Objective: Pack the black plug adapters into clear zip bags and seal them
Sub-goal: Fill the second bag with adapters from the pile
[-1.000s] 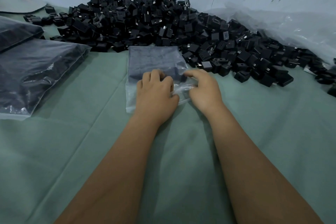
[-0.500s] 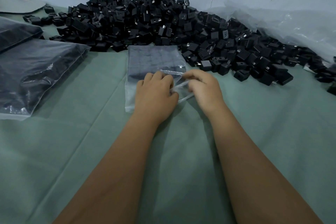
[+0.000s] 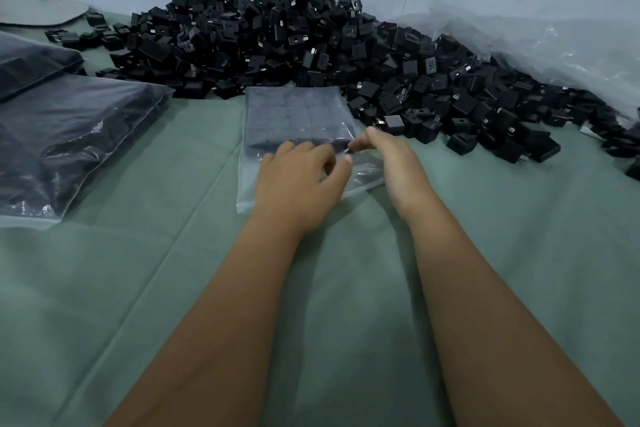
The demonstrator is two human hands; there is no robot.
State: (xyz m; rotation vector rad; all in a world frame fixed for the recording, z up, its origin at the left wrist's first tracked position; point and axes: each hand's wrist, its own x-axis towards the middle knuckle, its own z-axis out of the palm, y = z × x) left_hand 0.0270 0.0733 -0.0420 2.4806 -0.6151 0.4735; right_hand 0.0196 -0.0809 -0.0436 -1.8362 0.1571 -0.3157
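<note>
A: The bag is laid flat on the green cloth, its far end touching the foot of the adapter pile heaped along the cloth's far edge. A tidy block of adapters can be made out through the plastic.

B: And the hands?

A: The near, empty part of the bag is covered by the left hand, fingers curled down onto the film. Whether it is pinched or only pressed cannot be told. A bit of film at the bag's right side is pinched by the right hand, between thumb and forefinger.

B: So which step is this taken to be?

A: Closing, most likely. The filling looks done and the loose mouth end is being gathered.

B: What is called for next?

A: The film has to be smoothed, the two zip lips lined up, then pressed together along the whole width. Trapped air or a crease at the strip could leave a gap.

B: Other bags?

A: Two filled bags are lying at the cloth's left edge, and a crumpled clear sheet at the far right corner.
</note>
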